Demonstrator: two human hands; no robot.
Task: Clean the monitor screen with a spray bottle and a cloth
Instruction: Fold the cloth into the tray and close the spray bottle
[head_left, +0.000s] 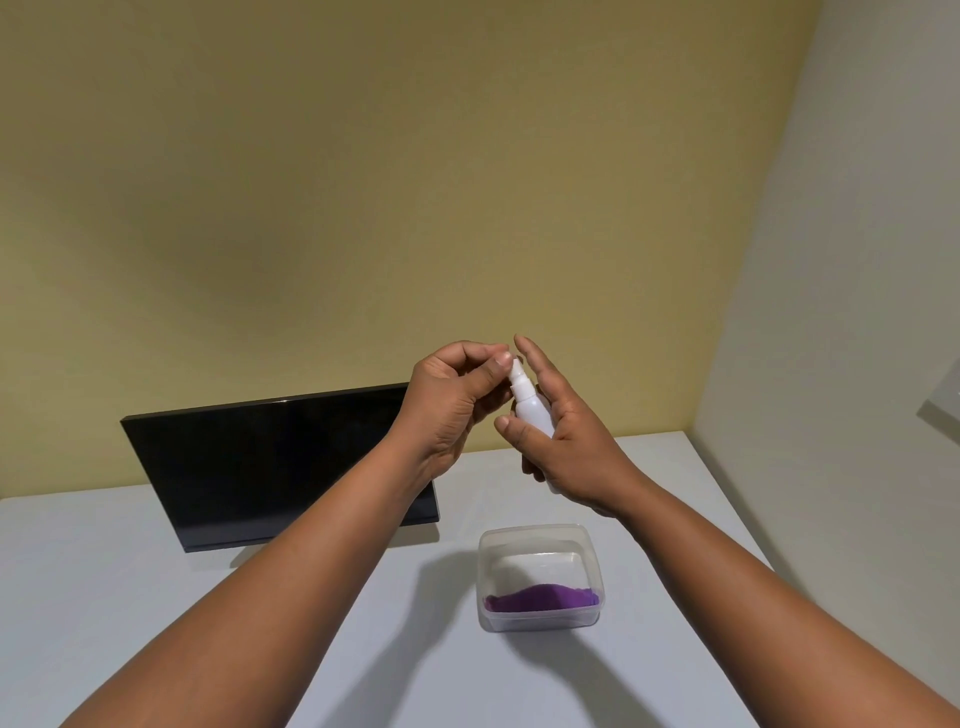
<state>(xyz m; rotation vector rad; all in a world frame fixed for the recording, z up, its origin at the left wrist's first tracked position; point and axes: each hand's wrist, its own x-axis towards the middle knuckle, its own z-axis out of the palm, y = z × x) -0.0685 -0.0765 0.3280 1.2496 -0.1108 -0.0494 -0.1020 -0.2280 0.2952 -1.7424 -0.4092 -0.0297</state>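
white plastic spray bottle (532, 415) raised above the tabletop's (156, 597) far right part, gripped around the body by the right hand (563, 447), forefinger straight. nozzle top pinched by the left hand (449, 405), likely being uncapped or turned. best kept upright, aimed away from the monitor (260, 467) at the far edge. purple cloth (540, 600) lying in the clear tub (540, 535) near the middle.
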